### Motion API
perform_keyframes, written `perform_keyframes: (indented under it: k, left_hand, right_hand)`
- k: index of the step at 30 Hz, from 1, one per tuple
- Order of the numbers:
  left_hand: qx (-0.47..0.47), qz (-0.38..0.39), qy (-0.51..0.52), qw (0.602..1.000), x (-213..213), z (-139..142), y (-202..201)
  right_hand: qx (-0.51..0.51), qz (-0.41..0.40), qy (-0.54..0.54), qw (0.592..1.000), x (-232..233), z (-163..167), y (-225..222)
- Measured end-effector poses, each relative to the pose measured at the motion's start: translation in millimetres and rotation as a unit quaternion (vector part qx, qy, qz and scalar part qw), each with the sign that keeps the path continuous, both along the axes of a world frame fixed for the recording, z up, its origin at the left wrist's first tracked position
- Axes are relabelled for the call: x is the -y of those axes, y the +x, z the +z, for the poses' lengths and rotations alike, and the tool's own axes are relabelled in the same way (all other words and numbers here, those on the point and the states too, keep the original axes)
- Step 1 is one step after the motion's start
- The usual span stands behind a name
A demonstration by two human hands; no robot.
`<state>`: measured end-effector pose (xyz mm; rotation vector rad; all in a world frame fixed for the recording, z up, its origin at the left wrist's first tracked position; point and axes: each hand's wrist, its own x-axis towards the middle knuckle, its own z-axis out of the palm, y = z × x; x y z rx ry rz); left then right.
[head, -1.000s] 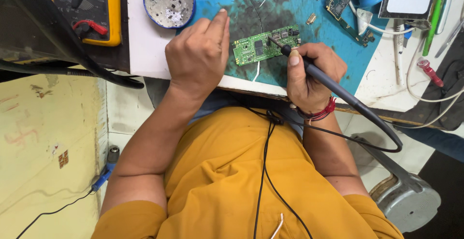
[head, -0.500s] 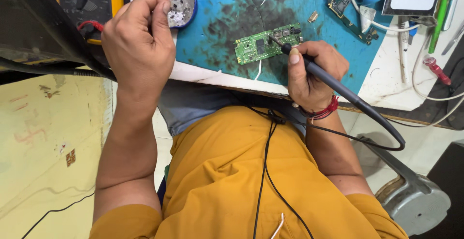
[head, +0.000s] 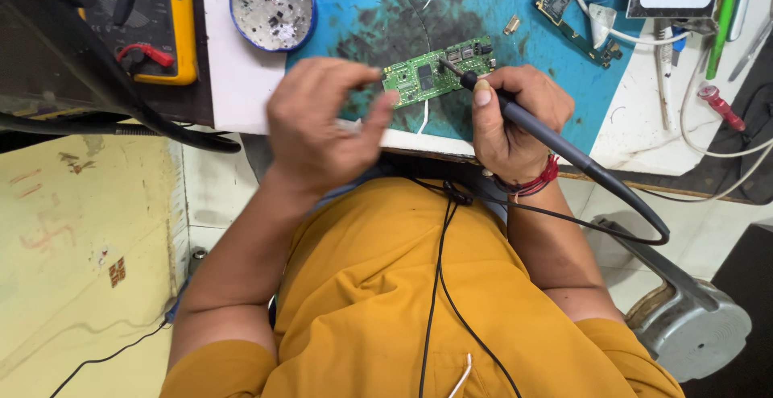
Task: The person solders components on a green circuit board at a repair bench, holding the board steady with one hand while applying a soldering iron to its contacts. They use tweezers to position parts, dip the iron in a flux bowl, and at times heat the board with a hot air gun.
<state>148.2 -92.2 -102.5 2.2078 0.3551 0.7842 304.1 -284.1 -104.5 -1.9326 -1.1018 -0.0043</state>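
Head view: right hand (head: 515, 116) grips soldering iron (head: 547, 136) on green circuit board (head: 439, 72); left hand (head: 322, 128) loosely curled, empty.

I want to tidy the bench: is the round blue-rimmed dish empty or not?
Not empty: the blue-rimmed dish holds scattered small dark and silvery bits on its pale bottom.

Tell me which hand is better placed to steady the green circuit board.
Left. The left hand hangs free beside the green circuit board, fingertips near its edge, while the right hand grips the soldering iron, tip on the board.
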Motion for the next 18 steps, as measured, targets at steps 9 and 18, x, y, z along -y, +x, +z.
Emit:
perform_keyframes:
  k: [9, 18]
  left_hand:
    - [-0.083, -0.046, 0.085, 0.992, 19, -17, 19]
    - [-0.086, -0.036, 0.096, 0.991, 23, -21, 19]
  right_hand:
    - [-0.005, -0.005, -0.010, 1.000, 0, 2, 0]
    - [0.000, -0.006, -0.011, 1.000, 1, 0, 0]
